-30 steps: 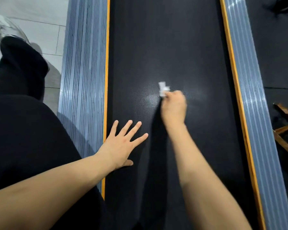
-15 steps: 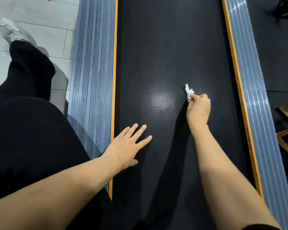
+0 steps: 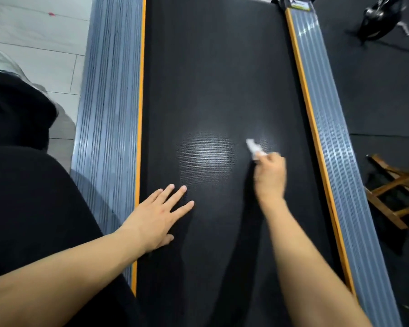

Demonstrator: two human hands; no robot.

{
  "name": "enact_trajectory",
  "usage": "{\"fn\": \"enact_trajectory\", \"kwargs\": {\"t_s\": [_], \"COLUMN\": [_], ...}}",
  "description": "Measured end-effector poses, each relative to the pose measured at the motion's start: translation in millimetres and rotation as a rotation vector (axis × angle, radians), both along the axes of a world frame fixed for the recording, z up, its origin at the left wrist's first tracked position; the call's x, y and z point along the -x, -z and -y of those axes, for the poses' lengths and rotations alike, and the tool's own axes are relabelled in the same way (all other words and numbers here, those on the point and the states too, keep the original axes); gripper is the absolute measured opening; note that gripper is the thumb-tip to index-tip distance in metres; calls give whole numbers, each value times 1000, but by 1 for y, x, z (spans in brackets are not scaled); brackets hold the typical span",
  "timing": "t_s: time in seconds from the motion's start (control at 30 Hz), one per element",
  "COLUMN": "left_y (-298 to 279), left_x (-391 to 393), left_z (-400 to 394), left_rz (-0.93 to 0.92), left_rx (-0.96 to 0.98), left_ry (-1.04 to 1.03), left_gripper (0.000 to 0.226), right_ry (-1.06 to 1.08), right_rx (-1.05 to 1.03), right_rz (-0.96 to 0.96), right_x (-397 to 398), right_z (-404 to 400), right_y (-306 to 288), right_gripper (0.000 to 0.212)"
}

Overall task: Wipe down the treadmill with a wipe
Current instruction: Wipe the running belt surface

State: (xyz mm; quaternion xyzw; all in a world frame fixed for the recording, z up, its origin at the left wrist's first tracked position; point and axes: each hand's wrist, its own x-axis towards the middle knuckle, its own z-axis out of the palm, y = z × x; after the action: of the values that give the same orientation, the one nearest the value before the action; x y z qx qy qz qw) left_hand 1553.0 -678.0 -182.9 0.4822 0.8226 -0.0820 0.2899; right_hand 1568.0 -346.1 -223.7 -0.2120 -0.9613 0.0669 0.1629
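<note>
Light falls from above, leaving a soft bright glare patch on the dark treadmill belt (image 3: 213, 79) between the two arms. The belt reads dim and low in contrast, while the pale floor tiles (image 3: 33, 38) are bright. Both forearms cast long dark shadows on the belt. The right hand (image 3: 269, 175) and the wipe (image 3: 252, 147) are smeared by motion blur. Wide-angle distortion splays the grey side rails (image 3: 109, 114) outward.
</note>
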Motion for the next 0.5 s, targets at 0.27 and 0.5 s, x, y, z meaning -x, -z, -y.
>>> {"fn": "enact_trajectory", "kwargs": {"t_s": [0.27, 0.5], "left_y": [-12, 16], "left_x": [26, 111], "left_z": [-18, -50], "left_rz": [-130, -228], "left_rx": [-112, -254], "left_ry": [46, 46], "left_gripper": [57, 89], "right_ry": [633, 655], "right_rx": [126, 177], "right_rz": [-125, -199], "right_x": [-27, -26], "right_z": [-37, -43], "right_y": [26, 38], "right_gripper": [32, 36]}}
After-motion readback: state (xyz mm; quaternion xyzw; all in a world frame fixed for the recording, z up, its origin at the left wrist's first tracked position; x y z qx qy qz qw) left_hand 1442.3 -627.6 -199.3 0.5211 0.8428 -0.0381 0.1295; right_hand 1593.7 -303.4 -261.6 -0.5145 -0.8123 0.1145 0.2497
